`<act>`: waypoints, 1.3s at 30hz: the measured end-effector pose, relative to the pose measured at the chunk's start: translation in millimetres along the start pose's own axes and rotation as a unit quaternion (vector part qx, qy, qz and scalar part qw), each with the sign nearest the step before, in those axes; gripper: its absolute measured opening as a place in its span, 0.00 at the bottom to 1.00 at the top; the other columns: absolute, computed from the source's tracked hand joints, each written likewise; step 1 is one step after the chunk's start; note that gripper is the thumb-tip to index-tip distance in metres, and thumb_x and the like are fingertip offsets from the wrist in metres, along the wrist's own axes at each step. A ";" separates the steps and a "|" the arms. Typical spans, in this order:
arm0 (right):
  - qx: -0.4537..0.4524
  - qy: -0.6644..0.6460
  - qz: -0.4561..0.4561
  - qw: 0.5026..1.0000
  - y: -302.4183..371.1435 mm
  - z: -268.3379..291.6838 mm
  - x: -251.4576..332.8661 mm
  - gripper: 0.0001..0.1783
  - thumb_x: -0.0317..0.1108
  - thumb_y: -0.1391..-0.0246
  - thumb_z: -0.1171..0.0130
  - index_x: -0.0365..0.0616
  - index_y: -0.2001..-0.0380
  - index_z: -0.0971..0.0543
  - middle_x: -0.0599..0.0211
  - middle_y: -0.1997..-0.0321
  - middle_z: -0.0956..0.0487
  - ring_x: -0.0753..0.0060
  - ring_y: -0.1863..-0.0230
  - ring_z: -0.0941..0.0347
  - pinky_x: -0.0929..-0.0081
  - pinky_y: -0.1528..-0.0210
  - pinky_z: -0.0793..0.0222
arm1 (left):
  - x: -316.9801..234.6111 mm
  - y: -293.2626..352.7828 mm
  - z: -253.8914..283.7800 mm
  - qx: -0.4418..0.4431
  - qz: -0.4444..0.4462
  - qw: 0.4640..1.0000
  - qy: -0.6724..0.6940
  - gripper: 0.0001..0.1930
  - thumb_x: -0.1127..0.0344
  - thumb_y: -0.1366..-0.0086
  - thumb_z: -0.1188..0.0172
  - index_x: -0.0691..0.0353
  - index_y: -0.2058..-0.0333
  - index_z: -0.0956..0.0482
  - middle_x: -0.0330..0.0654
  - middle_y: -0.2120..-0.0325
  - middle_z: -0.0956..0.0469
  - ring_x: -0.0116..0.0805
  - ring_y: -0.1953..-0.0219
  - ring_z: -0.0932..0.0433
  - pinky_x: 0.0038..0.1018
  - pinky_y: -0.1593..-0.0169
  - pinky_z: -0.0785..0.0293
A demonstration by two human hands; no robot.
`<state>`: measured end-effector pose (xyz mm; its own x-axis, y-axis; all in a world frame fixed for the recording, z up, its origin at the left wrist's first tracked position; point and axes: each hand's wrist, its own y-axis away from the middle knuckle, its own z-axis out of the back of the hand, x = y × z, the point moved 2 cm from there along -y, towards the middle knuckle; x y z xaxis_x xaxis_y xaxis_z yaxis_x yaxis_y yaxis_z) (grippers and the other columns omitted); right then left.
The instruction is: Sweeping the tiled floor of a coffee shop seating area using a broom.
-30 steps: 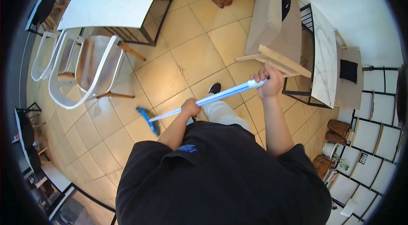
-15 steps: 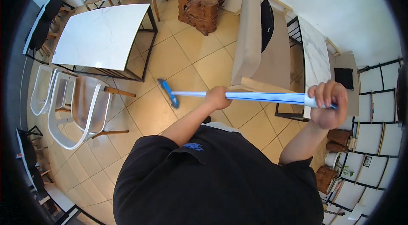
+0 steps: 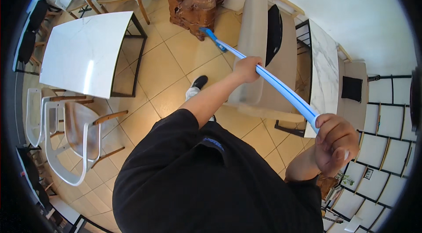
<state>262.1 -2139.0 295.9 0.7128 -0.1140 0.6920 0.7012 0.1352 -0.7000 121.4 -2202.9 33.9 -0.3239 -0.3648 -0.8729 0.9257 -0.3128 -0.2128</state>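
Swung toward the stump (image 3: 195,0), the pale, blue-striped broom (image 3: 285,90) fills the curled left grip (image 3: 248,69) and right grip (image 3: 336,145).

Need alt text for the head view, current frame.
A person's left hand and right hand grip a long-handled blue floor tool, its head near a brown wooden stump. A beige sofa stands at right, a white table at left.

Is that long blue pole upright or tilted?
Tilted: the pole slants from its blue head, near the wooden stump, back to the right hand at its other end.
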 end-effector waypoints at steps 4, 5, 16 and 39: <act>0.066 0.009 -0.022 0.998 -59.5 -7.4 -74.5 0.16 0.36 0.64 0.47 0.43 0.95 0.38 0.69 0.94 0.38 0.75 0.91 0.39 0.74 0.81 0.36 | 44.4 -83.2 -3.1 0.011 -0.009 0.999 0.030 0.11 0.59 0.55 0.45 0.58 0.82 0.34 0.44 0.83 0.31 0.43 0.75 0.31 0.31 0.74 0.36; 0.070 0.012 -0.028 0.997 -73.2 -12.0 -92.4 0.16 0.36 0.64 0.47 0.43 0.95 0.38 0.69 0.94 0.38 0.75 0.91 0.39 0.74 0.81 0.36 | 51.7 -102.0 -5.2 0.017 -0.003 0.999 0.049 0.10 0.59 0.55 0.46 0.58 0.81 0.34 0.43 0.82 0.31 0.43 0.75 0.31 0.31 0.74 0.36; 0.110 0.053 -0.039 0.992 -194.4 -26.5 -331.3 0.10 0.25 0.75 0.47 0.41 0.95 0.38 0.67 0.93 0.39 0.69 0.89 0.40 0.76 0.79 0.39 | 221.2 -320.6 -8.1 -0.093 0.127 0.986 0.063 0.09 0.60 0.54 0.47 0.58 0.80 0.33 0.43 0.79 0.31 0.44 0.73 0.31 0.33 0.71 0.35; 0.226 0.024 -0.145 0.963 -8.6 -52.4 -194.7 0.09 0.20 0.78 0.53 0.42 0.97 0.41 0.66 0.94 0.39 0.69 0.91 0.42 0.76 0.82 0.42 | 211.9 -89.6 -100.0 0.100 0.416 0.786 0.447 0.12 0.68 0.60 0.45 0.58 0.72 0.33 0.50 0.71 0.32 0.46 0.64 0.33 0.31 0.62 0.36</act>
<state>118.0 -2169.5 157.9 0.4960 -0.2547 0.8301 0.8008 0.5039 -0.3239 -10.7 -2164.5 -175.9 0.7263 0.2185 -0.6518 0.6664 -0.4565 0.5895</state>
